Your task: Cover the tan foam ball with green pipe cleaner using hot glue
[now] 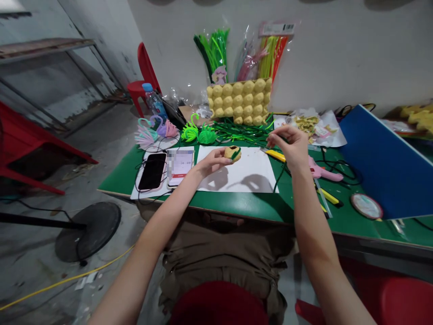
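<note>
My left hand (216,160) is closed on a small tan rounded piece (231,154) that looks like egg-carton pulp, with a dark opening at its top and a green strip across its side. It is held above a white sheet of paper (250,175). My right hand (291,141) is raised to the right with thumb and fingers pinched together; anything between the fingertips is too small to make out. Beyond the hands lie loose green pipe cleaners (237,133). Below the right hand sits a yellow cutter (275,155).
A yellow egg tray (241,97) leans at the back before bagged pipe cleaners (216,52). Fuzzy swan figures (194,131) and two phones (153,172) stand on the left. On the right are a pink glue gun (323,171), cables, a tape roll (366,206) and a blue board (389,162).
</note>
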Motion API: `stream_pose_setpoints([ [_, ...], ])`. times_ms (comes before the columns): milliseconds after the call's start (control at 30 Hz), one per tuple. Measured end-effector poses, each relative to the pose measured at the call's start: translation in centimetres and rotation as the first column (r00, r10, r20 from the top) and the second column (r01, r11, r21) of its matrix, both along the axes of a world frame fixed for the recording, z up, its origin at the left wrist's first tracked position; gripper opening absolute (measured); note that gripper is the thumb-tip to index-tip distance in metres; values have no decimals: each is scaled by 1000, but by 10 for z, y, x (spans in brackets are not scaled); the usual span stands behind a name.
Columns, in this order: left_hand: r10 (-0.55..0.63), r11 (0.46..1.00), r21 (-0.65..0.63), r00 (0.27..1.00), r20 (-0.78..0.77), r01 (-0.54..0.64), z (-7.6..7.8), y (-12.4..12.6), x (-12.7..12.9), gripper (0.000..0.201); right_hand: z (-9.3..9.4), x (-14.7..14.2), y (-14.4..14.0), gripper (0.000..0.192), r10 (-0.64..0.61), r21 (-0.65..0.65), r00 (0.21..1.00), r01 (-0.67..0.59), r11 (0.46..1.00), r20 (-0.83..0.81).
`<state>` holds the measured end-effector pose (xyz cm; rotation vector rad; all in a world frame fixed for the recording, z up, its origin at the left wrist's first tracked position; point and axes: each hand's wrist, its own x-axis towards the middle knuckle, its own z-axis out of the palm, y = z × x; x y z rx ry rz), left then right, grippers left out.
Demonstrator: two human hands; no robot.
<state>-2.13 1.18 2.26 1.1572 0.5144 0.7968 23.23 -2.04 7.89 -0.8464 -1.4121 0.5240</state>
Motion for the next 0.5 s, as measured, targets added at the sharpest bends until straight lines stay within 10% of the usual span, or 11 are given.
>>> stream_pose_setpoints([
  [200, -21, 999, -38, 999, 50, 23, -2, 9, -3, 58, 24, 8, -3, 26, -280, 340, 960, 254, 906, 29],
  [500, 15, 988, -152, 993, 118, 3, -12, 7, -2, 51, -19, -25, -11, 24, -380, 403, 874, 244, 882, 304],
])
